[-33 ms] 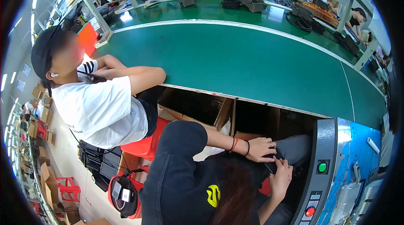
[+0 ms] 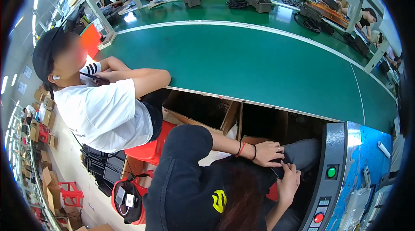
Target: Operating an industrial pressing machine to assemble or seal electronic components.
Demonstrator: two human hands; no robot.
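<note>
Low over my lap, both my hands meet around a dark, flat, phone-like object [image 2: 277,171]. My left hand [image 2: 268,154], with a red and a black band at the wrist, curls its fingers over the upper side of it. From below, my right hand [image 2: 288,180] is closed on its near edge, thumb and fingers bent. Most of the object is hidden by the fingers, so its exact kind is unclear. My dark trouser leg [image 2: 302,155] lies just beyond the hands.
A green worktable [image 2: 242,66] stretches ahead, with cardboard boxes [image 2: 196,116] under its edge. A person [image 2: 103,110] sits at the left on a red stool [image 2: 160,144]. To the right stands a grey machine panel [image 2: 335,144] with green and red buttons. Several people work across the table.
</note>
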